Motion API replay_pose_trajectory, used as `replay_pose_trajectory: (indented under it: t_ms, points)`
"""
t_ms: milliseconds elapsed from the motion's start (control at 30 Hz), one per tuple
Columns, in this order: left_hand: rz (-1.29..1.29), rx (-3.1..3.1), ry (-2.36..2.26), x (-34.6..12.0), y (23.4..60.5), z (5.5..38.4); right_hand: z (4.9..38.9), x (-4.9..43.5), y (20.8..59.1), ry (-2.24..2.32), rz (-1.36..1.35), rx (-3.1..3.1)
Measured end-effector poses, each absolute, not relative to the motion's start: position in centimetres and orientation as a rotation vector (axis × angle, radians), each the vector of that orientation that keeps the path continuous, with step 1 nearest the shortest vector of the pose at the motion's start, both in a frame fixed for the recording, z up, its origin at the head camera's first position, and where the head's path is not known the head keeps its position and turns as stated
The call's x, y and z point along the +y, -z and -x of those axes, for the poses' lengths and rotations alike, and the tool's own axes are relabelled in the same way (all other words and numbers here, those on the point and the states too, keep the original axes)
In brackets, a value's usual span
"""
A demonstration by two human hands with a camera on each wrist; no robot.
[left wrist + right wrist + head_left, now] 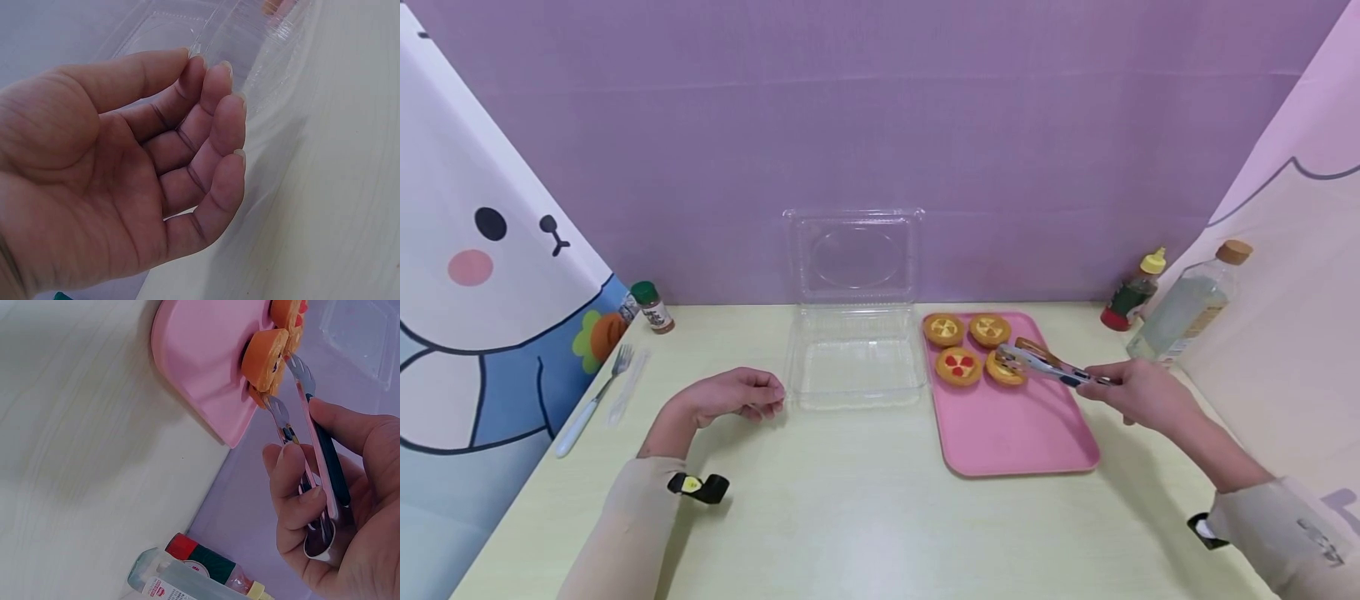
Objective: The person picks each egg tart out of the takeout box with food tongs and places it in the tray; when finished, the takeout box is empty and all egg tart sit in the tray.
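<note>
My right hand [1150, 396] grips metal tongs [1048, 365] with dark handle grips. Their tips reach the front right egg tart [1003, 371] on the pink tray [1015, 437]; whether they clamp it I cannot tell. In the right wrist view the tong arms stand apart, tips close beside a tart [259, 359]. Beside it sits a tart with red pieces [958, 367]; two tarts with pale crossed tops [943, 330] lie behind. My left hand [733, 394] rests, fingers loosely curled, at the front left corner of a clear plastic clamshell box [853, 358], its lid raised.
A fork [595, 402] and a clear plastic utensil [627, 387] lie at left, near a green-capped spice jar [652, 308]. At the back right stand a yellow-capped sauce bottle [1135, 290] and a cork-topped clear bottle [1187, 304]. A purple cloth wall [850, 125] closes the back.
</note>
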State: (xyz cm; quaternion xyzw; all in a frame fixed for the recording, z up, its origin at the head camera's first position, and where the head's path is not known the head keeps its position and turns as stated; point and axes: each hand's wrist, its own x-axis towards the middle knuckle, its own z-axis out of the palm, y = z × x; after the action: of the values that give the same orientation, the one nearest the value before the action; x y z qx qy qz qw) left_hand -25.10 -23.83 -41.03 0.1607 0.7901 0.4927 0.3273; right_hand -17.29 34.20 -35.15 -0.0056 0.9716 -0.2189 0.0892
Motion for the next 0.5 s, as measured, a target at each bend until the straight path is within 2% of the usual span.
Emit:
replay_pose_trajectory:
  t_ms: [500]
  points:
    - [-0.441,2.063,-1.291,-23.8,41.1,25.1,17.4,35.8,34.4,0.641,0.010,2.900]
